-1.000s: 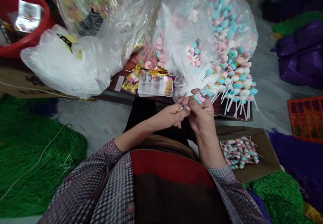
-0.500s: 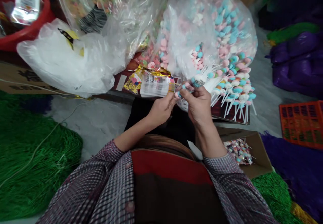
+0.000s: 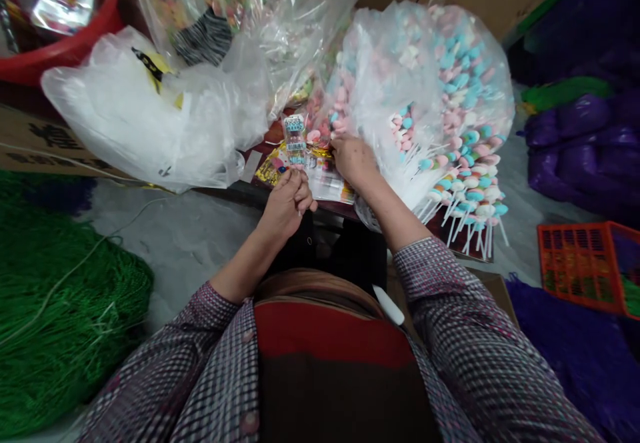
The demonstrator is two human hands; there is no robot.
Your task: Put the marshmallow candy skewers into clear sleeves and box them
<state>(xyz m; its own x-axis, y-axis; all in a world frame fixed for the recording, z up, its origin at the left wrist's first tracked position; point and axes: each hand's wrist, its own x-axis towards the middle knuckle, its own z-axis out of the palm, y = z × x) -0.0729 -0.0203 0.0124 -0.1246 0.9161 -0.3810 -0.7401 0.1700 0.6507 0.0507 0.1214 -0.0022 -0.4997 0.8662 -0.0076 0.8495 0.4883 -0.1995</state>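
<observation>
My left hand [image 3: 290, 196] is closed around the lower end of a candy skewer [image 3: 295, 138] in a clear printed wrapper. The skewer stands up from the fist, its blue and pink pieces showing through the plastic. My right hand [image 3: 354, 160] reaches over the table to the gold twist ties [image 3: 320, 152]. Its fingertips point down at their right end, and whether they pinch one is hidden. Just below lies a stack of clear printed wrappers [image 3: 333, 186]. Left of that is a gold printed packet [image 3: 270, 166].
A big clear bag of pink and blue candies [image 3: 465, 56] stands at the back right, beside a pile of candy skewers on white sticks [image 3: 473, 186]. A white plastic bag [image 3: 150, 123] and a red basin [image 3: 95, 36] are at left. An orange crate [image 3: 575, 263] sits on the floor.
Both hands were together at the wrapped skewer. My left hand has moved left with it, now upright; my right hand has let go and moved up to the gold ties.
</observation>
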